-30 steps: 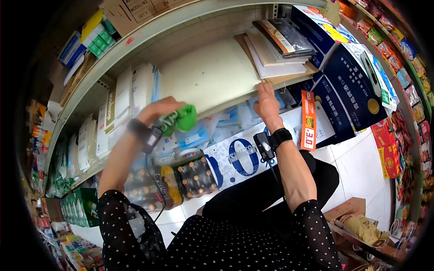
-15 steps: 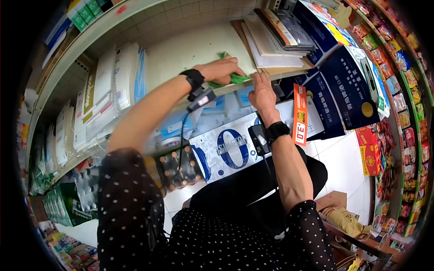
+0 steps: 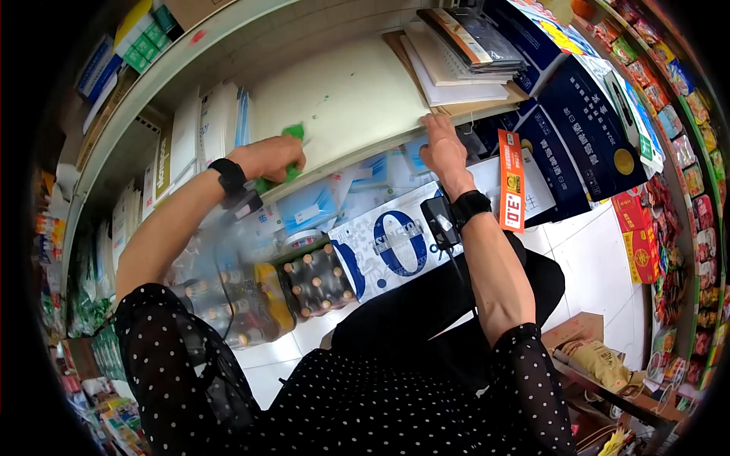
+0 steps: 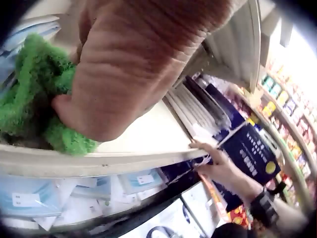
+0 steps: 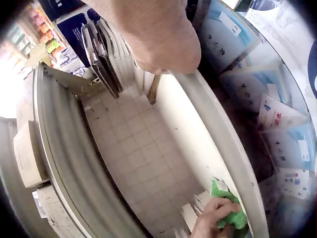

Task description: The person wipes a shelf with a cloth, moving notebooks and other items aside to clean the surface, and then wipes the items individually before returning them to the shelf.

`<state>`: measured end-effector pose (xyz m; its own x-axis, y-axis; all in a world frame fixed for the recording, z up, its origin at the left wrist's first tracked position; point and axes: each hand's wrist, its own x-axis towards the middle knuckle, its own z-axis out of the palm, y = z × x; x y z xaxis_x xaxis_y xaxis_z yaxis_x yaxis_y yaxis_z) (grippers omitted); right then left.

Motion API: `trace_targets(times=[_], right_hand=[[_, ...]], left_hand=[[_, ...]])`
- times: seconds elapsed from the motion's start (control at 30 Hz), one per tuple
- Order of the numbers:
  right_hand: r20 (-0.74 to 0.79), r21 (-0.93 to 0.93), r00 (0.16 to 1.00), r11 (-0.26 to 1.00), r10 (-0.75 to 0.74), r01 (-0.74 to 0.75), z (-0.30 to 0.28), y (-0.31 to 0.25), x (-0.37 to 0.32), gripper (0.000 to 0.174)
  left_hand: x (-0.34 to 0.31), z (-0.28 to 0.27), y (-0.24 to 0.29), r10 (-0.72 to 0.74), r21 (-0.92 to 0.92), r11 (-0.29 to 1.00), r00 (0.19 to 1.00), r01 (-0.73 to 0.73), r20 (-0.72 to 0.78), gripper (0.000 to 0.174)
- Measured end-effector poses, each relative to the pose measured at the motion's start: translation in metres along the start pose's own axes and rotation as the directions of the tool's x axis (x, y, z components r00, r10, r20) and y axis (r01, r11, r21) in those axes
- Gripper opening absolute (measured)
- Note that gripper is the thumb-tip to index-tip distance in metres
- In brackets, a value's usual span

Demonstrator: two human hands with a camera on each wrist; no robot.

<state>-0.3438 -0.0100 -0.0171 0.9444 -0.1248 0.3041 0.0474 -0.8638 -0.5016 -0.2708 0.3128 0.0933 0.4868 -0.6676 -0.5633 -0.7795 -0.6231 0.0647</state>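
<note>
My left hand (image 3: 268, 158) grips a crumpled green cloth (image 3: 293, 132) at the left part of a pale shelf board (image 3: 342, 99), close to its front lip. In the left wrist view the fuzzy cloth (image 4: 64, 134) bunches out around the thumb and lies on the board. Farther right, my right hand (image 3: 445, 154) rests on the board's front edge, with its fingers extended over the lip. A stack of envelopes and flat packets (image 3: 456, 72) lies just beyond that hand. In the right wrist view its fingertips are hidden behind the hand itself.
White packets (image 3: 217, 121) stand upright on the shelf's left. Beneath are blue-white packages (image 3: 304, 209), a white carton with blue print (image 3: 395, 243) and shrink-wrapped bottles (image 3: 315, 281). Dark blue boxes (image 3: 585, 121) and an orange price tag (image 3: 512, 182) flank the right side. Snack racks (image 3: 684, 144) stand beyond.
The left hand first moved right with the cloth, onto the board near the right hand, then swept back left along the front edge. The right hand has stayed at the shelf edge.
</note>
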Motion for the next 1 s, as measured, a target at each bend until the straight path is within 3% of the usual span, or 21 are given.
trace_targets(times=[0.07, 0.17, 0.2, 0.3, 0.33, 0.43, 0.47, 0.57, 0.67, 0.77, 0.8, 0.93, 1.0], right_hand=[[-0.012, -0.009, 1.0, 1.0, -0.01, 0.01, 0.002, -0.001, 0.002, 0.05], [-0.04, -0.006, 0.999, 0.999, -0.036, 0.036, 0.004, -0.001, 0.0, 0.053], [-0.042, 0.001, 0.999, 1.0, -0.03, 0.03, 0.005, 0.0, 0.0, 0.05], [-0.043, 0.022, 0.999, 0.999, -0.022, 0.023, 0.008, 0.0, 0.0, 0.045], [-0.044, 0.029, 0.999, 0.999, -0.028, 0.03, 0.007, 0.0, -0.001, 0.045], [-0.067, 0.034, 0.995, 0.997, -0.071, 0.074, 0.002, -0.002, -0.001, 0.045], [-0.077, 0.034, 0.993, 0.996, -0.085, 0.088, 0.001, -0.002, -0.002, 0.045], [-0.079, 0.053, 0.994, 0.995, -0.078, 0.082, 0.002, -0.002, -0.004, 0.045], [-0.136, 0.042, 0.984, 0.992, -0.111, 0.118, 0.007, -0.001, -0.001, 0.044], [-0.054, 0.082, 0.997, 0.995, -0.057, 0.061, 0.003, 0.001, -0.002, 0.051], [-0.058, 0.077, 0.997, 0.995, -0.056, 0.06, 0.002, 0.0, -0.001, 0.051], [-0.077, 0.078, 0.996, 0.995, -0.053, 0.059, 0.006, -0.006, -0.001, 0.051], [-0.09, 0.077, 0.995, 0.996, -0.047, 0.053, 0.007, -0.004, -0.002, 0.051]], left_hand=[[0.005, -0.012, 0.016, -0.062, 0.292, 0.956, 0.982, 0.007, 0.179, 0.033], [0.005, -0.01, 0.019, 0.03, 0.446, 0.895, 0.995, 0.013, -0.09, 0.029], [0.004, -0.01, 0.019, 0.059, 0.392, 0.918, 0.954, 0.064, -0.295, 0.014], [0.003, -0.021, 0.028, 0.109, 0.154, 0.988, 0.797, -0.02, -0.594, 0.021], [0.0, -0.017, 0.03, 0.046, 0.027, 0.999, 0.856, -0.038, -0.515, 0.041], [0.017, 0.041, 0.008, 0.171, 0.034, 0.984, 0.859, -0.177, -0.483, 0.057], [0.018, 0.04, 0.001, 0.121, 0.042, 0.993, 0.942, -0.114, -0.313, 0.066], [0.021, 0.035, -0.008, 0.058, -0.074, 0.995, 0.98, -0.073, -0.191, 0.066], [0.032, 0.025, -0.036, 0.121, -0.154, 0.978, 0.985, -0.139, -0.12, 0.068], [0.043, 0.012, -0.035, -0.072, -0.049, 0.997, 0.98, 0.064, -0.184, 0.069], [0.048, 0.002, -0.029, -0.176, -0.104, 0.981, 0.974, 0.162, -0.144, 0.071], [0.092, -0.01, -0.052, -0.304, 0.002, 0.948, 0.911, 0.317, -0.278, 0.073], [0.112, -0.028, -0.055, -0.384, 0.044, 0.911, 0.881, 0.41, -0.276, 0.073]])
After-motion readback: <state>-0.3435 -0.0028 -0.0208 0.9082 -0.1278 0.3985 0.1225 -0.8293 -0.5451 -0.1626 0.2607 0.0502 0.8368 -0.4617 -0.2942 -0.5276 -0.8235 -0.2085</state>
